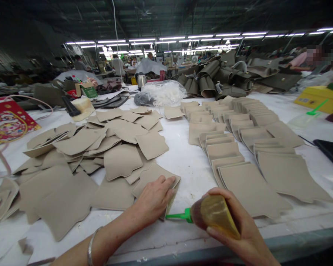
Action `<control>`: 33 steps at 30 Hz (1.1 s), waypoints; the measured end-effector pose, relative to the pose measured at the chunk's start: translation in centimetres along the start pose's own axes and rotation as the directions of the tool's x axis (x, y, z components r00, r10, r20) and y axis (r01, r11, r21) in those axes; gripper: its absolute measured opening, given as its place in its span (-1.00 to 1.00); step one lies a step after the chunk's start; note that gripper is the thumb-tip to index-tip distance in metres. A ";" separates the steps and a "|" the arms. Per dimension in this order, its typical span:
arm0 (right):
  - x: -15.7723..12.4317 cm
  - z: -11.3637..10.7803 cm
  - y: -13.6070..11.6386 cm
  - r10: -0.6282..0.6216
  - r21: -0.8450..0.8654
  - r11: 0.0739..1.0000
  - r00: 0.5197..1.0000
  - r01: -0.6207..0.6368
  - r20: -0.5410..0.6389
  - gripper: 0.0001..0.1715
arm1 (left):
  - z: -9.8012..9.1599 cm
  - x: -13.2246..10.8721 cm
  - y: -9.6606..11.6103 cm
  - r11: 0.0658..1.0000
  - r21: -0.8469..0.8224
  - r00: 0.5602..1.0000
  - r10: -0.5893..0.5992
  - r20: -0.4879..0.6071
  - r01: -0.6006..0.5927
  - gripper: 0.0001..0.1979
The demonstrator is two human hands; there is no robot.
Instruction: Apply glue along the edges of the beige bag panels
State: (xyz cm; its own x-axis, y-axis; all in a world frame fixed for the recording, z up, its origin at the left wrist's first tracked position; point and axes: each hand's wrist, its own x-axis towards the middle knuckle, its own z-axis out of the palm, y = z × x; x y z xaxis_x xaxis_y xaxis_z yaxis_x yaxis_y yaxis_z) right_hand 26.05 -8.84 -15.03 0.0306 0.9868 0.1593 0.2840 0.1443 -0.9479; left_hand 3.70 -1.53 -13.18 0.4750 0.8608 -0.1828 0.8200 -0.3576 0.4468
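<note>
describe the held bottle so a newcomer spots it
Above the white table, low in the picture, find the right hand. It grips a squeeze bottle whose green nozzle points toward the left hand; its amber colour sets it apart from the pale bottle farther right.

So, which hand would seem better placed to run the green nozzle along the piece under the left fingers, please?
Probably the right hand: it grips the bottle, its green nozzle at the edge of the beige piece. The left hand rests on that piece, perhaps steadying it.
</note>
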 end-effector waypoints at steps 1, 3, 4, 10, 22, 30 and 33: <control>0.0 -0.1 0.1 0.000 0.000 1.000 1.000 0.000 0.020 -0.40 | 0.0 0.0 0.0 1.000 0.000 1.000 0.001 0.000 -0.001 -0.59; 0.4 -0.4 0.5 -0.017 -0.049 0.999 0.999 0.018 0.027 -0.42 | 0.0 0.0 0.1 1.000 -0.004 1.000 0.002 0.001 -0.002 -0.59; 0.7 -0.7 0.6 -0.039 -0.089 0.995 0.999 0.041 0.018 -0.44 | 0.0 0.0 0.1 1.000 -0.009 1.000 0.002 0.001 -0.002 -0.59; 3.2 -2.1 1.3 -0.243 -0.293 0.932 0.968 0.214 -0.067 -0.46 | 0.0 0.3 0.0 0.999 -0.029 1.000 0.016 0.006 -0.016 -0.59; 2.5 -1.8 0.4 0.077 0.121 0.991 0.990 -0.062 -0.116 -0.40 | -0.7 0.7 -0.2 0.972 -0.233 1.000 0.016 -0.010 -0.018 -0.61; 2.4 -1.8 0.9 0.484 0.943 0.260 0.873 -0.207 0.058 -0.67 | -2.5 0.3 -3.2 0.933 0.124 0.908 -0.287 -0.305 0.337 -0.56; 2.8 -1.7 2.4 0.472 0.965 0.076 0.862 -0.251 0.187 -0.63 | -3.3 1.0 -3.8 0.919 0.120 0.913 -0.345 -0.220 0.376 -0.62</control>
State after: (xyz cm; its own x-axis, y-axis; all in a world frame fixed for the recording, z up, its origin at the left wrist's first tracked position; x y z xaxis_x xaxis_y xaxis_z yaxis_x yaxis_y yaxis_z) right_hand 28.47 -5.87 -16.39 -0.0184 0.9321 -0.3616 -0.9108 -0.1649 -0.3786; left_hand -0.01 1.85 -12.20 0.0804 0.9884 -0.1285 0.9704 -0.0481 0.2365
